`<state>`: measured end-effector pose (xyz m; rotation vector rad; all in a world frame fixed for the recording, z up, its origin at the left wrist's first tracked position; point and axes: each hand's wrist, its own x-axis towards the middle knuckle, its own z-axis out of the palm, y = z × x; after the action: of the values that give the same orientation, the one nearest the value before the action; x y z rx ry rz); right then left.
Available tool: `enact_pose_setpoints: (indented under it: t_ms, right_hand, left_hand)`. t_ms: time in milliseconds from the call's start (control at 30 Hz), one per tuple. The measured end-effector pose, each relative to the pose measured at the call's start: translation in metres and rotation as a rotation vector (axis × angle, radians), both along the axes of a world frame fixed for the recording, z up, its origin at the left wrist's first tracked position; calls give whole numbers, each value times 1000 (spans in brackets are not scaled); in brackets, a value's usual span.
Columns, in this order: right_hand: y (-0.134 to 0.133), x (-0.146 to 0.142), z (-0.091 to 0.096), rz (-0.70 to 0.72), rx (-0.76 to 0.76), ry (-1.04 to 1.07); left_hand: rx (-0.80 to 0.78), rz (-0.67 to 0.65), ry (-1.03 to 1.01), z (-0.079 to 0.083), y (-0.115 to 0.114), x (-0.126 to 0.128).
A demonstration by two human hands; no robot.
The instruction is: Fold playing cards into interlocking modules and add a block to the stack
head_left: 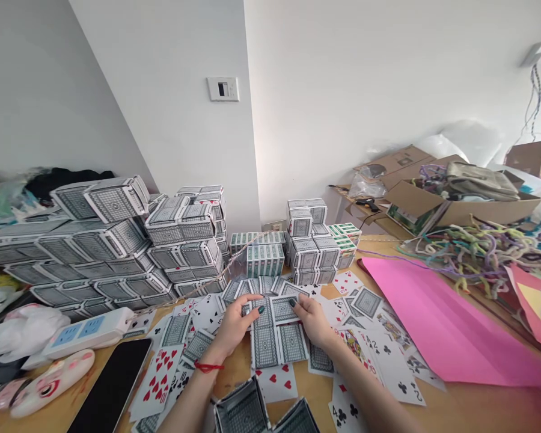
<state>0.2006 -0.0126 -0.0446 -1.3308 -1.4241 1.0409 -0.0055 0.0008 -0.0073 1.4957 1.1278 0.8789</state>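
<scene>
Between my hands is a panel of playing cards, grey patterned backs up, laid edge to edge in a block. My left hand grips its upper left part, thumb on top and fingers behind the far edge. At the upper right, my right hand pinches a card of the same block. Loose cards lie under and around it, such as a ten of hearts and a two of clubs. Nearest me stand open box shapes folded from cards.
Stacked card blocks rise at left, with a smaller stack and green-white card boxes at back. A black phone and power strip lie left. Pink paper, tangled cords and a cardboard box are right.
</scene>
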Motion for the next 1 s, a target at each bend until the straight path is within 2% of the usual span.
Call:
enact_pose_setpoints:
  t_ms: [267, 667, 1000]
  right_hand:
    - [-2, -10, 0, 5, -35, -93]
    - [-6, -19, 4, 48, 13, -453]
    - [-8, -22, 3, 77, 32, -506]
  left_hand:
    - [-28, -18, 5, -3, 0, 1]
    - [33, -23, 62, -4, -1, 4]
    - [82, -8, 99, -1, -3, 5]
